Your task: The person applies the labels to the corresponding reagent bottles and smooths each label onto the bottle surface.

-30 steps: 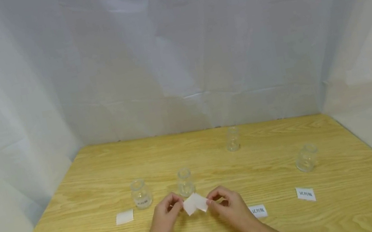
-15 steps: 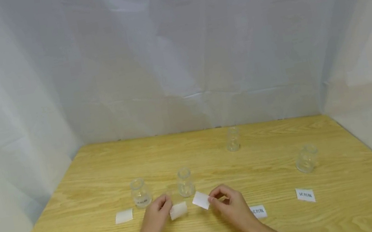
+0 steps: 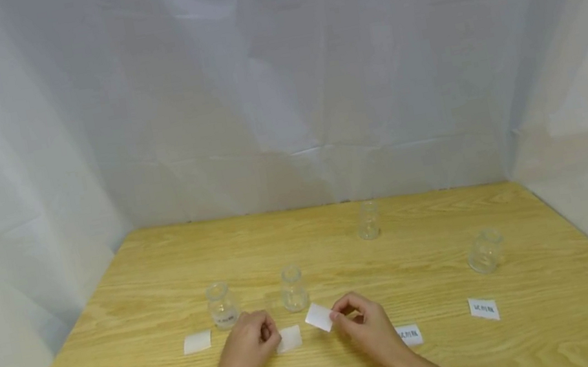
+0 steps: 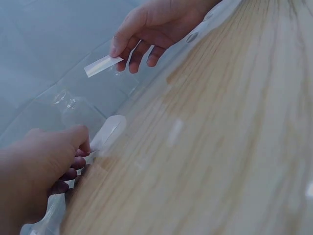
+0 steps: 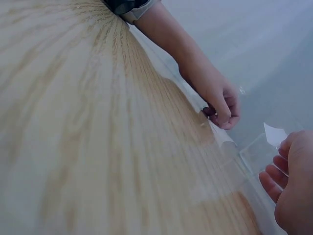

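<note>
My right hand (image 3: pixel 363 328) pinches a small white label (image 3: pixel 318 317) by its corner, above the table just in front of a clear glass bottle (image 3: pixel 293 288). The label's blank face shows in the head view. Left of it, my left hand (image 3: pixel 247 348) is low over the table, thumb and forefinger at the near end of a blank slip of backing paper (image 3: pixel 289 339). In the left wrist view that slip (image 4: pixel 110 131) curls away from the left fingertips, close to the wood. Behind the left hand stands a glass bottle (image 3: pixel 223 304) with a printed label on its front.
A blank white slip (image 3: pixel 197 342) lies at the left. Two printed labels lie to the right, one (image 3: pixel 410 335) beside the right wrist, the other (image 3: pixel 483 309) farther out. More glass bottles stand at the back (image 3: pixel 368 221) and right (image 3: pixel 484 250). White sheeting (image 3: pixel 287 79) encloses the wooden table.
The slip has come apart from the label as my left hand drew it away leftward, then lowered it toward the table. My right hand has stayed nearly still with the label.
</note>
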The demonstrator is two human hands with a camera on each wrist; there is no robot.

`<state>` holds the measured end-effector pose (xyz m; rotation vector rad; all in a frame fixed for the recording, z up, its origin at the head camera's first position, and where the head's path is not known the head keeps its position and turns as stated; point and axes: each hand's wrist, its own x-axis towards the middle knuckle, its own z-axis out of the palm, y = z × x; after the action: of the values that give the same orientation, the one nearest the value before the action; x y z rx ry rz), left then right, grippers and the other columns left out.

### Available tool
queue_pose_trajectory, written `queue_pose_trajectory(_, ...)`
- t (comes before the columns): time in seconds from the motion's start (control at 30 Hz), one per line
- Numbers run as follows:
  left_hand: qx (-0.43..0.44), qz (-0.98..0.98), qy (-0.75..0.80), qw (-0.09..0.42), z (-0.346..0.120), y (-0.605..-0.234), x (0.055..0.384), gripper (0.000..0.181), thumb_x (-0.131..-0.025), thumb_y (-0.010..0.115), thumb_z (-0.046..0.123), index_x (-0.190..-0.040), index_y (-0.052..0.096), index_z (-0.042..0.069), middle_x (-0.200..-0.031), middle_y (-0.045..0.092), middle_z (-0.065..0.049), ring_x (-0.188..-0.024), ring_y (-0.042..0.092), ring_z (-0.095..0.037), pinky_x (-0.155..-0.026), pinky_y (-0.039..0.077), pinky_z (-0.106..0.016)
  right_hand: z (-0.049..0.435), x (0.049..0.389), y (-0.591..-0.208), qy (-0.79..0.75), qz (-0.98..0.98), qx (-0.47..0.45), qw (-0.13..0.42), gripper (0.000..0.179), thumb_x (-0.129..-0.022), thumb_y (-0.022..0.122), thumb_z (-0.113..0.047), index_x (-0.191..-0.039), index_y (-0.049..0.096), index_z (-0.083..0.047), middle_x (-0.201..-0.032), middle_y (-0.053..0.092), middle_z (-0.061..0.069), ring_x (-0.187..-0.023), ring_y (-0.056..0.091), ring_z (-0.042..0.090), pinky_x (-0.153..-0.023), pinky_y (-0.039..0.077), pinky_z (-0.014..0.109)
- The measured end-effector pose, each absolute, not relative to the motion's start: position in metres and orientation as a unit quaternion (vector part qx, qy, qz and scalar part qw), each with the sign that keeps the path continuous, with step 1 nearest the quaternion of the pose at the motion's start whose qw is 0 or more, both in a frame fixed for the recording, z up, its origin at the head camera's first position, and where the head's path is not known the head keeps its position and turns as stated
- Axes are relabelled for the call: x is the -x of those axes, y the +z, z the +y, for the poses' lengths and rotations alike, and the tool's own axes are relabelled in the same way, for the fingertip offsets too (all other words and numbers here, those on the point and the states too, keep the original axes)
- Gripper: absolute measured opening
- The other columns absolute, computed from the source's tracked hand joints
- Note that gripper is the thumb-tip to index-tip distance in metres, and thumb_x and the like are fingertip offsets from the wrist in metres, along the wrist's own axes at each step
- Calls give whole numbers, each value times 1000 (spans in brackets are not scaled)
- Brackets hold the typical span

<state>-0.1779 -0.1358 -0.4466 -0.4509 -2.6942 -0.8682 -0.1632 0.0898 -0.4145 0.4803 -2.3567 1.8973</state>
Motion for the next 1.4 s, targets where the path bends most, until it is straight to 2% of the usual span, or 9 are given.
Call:
queue_pose_trajectory(0.17, 168, -934, -265, 170, -136, -448, 179, 20, -70, 66, 2, -67, 52, 17, -62, 41, 11, -62, 36, -8, -53, 35, -20, 90, 162, -413, 613, -773, -157, 44, 6, -85, 62, -1, -83, 61, 5, -83, 60, 9, -72, 54, 13, -56, 47, 19)
queue_pose_trajectory(0.53, 164, -933, -281, 153, -136, -448, 178, 15, -75, 67, 4, -74, 56, 14, -68, 44, 11, -66, 40, -8, -55, 38, -20, 90, 163, -414, 616, -770, -160, 43, 6, -86, 62, -1, -82, 60, 4, -82, 59, 10, -71, 54, 14, -54, 46, 19)
queue_pose_trajectory(0.63, 166, -918, -309, 184, -133, -449, 178, 16, -76, 69, 3, -76, 57, 15, -71, 46, 12, -68, 43, -7, -57, 41, -19, 91, 163, -415, 614, -772, -160, 40, 5, -85, 62, 0, -84, 60, 4, -82, 59, 10, -70, 54, 16, -54, 46, 19)
queue_pose_trajectory(0.7, 186, -898, -332, 222, -130, -450, 177, 17, -76, 70, 2, -78, 58, 14, -74, 48, 13, -69, 45, -7, -57, 42, -19, 91, 163, -415, 611, -774, -162, 38, 5, -85, 62, 0, -84, 60, 4, -82, 59, 10, -71, 54, 16, -54, 47, 20)
queue_pose_trajectory(0.83, 265, -842, -366, 295, -118, -449, 174, 21, -73, 73, -3, -82, 60, 10, -82, 54, 10, -73, 50, -8, -60, 46, -19, 91, 163, -415, 603, -779, -166, 37, 5, -85, 62, -1, -84, 60, 3, -82, 60, 11, -74, 55, 18, -56, 48, 21)
queue_pose_trajectory(0.93, 312, -815, -369, 319, -108, -448, 171, 19, -73, 73, -1, -86, 63, 8, -87, 57, 6, -77, 52, -10, -63, 48, -20, 91, 163, -415, 600, -781, -169, 37, 7, -86, 62, -3, -84, 60, 4, -81, 60, 10, -74, 55, 18, -56, 48, 21)
queue_pose_trajectory(1.17, 319, -822, -359, 307, -100, -448, 166, 21, -73, 75, 5, -93, 69, 8, -89, 57, 4, -74, 49, -10, -58, 45, -17, 92, 165, -416, 604, -776, -179, 18, 7, -87, 60, -2, -86, 60, 5, -82, 59, 8, -68, 56, 20, -54, 51, 27)
queue_pose_trajectory(1.4, 326, -840, -355, 248, -101, -453, 166, 35, -73, 77, 14, -107, 67, 7, -94, 55, 3, -72, 50, -9, -58, 46, -18, 92, 165, -418, 618, -762, -191, -10, 5, -87, 59, 1, -90, 59, 5, -86, 58, 11, -71, 56, 21, -57, 53, 31)
